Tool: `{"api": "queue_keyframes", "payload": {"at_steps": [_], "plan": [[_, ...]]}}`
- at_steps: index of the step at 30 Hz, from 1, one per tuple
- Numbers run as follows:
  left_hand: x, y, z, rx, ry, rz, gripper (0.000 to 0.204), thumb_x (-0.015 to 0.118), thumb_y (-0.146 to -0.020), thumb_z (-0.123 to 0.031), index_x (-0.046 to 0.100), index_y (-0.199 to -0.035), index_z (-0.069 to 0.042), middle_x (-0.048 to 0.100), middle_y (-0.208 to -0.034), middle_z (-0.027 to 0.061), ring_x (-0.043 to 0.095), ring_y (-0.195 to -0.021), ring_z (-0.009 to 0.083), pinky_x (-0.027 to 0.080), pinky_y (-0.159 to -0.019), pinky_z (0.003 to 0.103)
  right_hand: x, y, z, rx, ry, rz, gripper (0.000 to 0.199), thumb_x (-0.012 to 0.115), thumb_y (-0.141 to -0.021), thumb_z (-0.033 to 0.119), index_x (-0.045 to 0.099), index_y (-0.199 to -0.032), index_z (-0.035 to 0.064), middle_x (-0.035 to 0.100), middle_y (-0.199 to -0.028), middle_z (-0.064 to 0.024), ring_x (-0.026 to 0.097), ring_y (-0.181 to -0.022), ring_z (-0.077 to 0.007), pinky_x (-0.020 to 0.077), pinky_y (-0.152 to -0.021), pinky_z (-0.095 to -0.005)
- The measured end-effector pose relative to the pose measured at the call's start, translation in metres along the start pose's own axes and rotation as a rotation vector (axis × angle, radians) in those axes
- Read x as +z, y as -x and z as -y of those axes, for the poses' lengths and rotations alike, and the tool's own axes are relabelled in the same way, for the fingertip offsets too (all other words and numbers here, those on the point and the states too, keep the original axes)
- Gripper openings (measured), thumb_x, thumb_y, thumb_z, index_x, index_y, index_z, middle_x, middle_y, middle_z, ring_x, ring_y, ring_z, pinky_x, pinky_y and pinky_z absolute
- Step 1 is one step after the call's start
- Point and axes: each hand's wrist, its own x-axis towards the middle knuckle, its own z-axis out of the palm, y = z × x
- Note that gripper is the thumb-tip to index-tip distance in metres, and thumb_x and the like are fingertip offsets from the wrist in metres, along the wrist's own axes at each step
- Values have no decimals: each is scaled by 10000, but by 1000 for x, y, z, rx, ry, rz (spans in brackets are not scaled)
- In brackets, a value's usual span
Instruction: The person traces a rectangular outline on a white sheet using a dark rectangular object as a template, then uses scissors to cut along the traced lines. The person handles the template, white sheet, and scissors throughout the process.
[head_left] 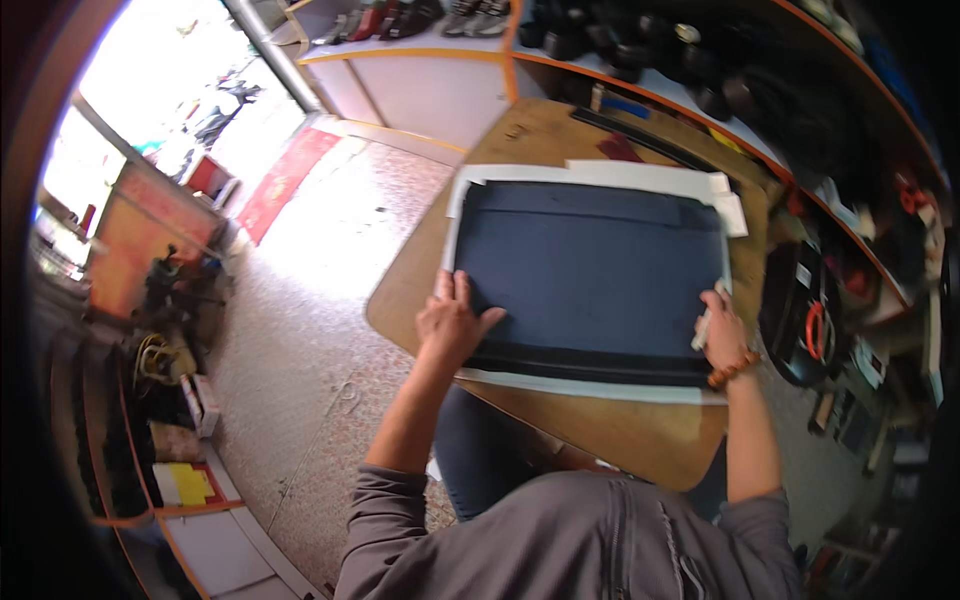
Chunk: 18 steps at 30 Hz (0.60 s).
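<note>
A dark blue rectangular sheet (590,275) with a black strip along its near side lies flat on a larger white sheet (620,390), whose edges show all round. Both rest on a brown wooden table (420,250). My left hand (452,318) lies with fingers spread over the left edge of the blue sheet, its thumb pointing inward. At the right edge, my right hand (724,328) is closed around a small whitish, narrow piece (701,332); its exact kind is not clear. A beaded bracelet circles the right wrist.
A long black bar (640,138) lies at the table's far edge. Shelves with dark shoes (620,40) stand behind. Red-handled scissors (816,330) are on a black surface at right. A red mat (285,180) lies by the bright doorway at left.
</note>
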Motion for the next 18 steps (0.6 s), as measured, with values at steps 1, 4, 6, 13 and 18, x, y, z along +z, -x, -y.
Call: {"api": "queue_keyframes", "payload": {"at_steps": [1,4,6,13,18], "plan": [[1,1,-2,-9,-19,-18,852,592,-810,-654,455,-1395,-49,391,-1480,200,556,-1162,350,492,-908,440,0,2,-1,-12,-14,-18,359,603,-835,91,486,-1175,103,521,-1249,-208,613,-918,-455,506,-782,-524],[2,9,-19,146,-132,-286,635,709,-796,-435,555,-1273,-45,418,-1464,146,484,-1202,277,399,-984,433,3,0,-3,22,-7,26,391,609,-810,63,473,-1175,100,514,-1239,-219,622,-913,-450,509,-784,-517],[4,22,-45,393,-48,-275,583,703,-807,-391,570,-1264,-54,412,-1471,125,472,-1226,282,386,-1010,435,5,-1,-5,46,-62,61,397,589,-812,34,456,-1181,97,502,-1233,-229,619,-923,-463,511,-800,-520],[11,92,-151,834,380,-8,631,693,-805,-373,527,-1307,-27,463,-1428,136,443,-1296,315,360,-1069,447,7,-3,-3,18,26,14,424,677,-780,77,458,-1143,97,523,-1123,-216,612,-861,-438,507,-737,-506],[15,100,-165,773,318,-85,649,699,-783,-406,535,-1292,-37,477,-1399,127,446,-1263,319,362,-1037,453,-26,-5,21,3,153,114,323,645,-866,113,528,-1166,82,593,-1098,-173,642,-841,-389,528,-721,-458]]}}
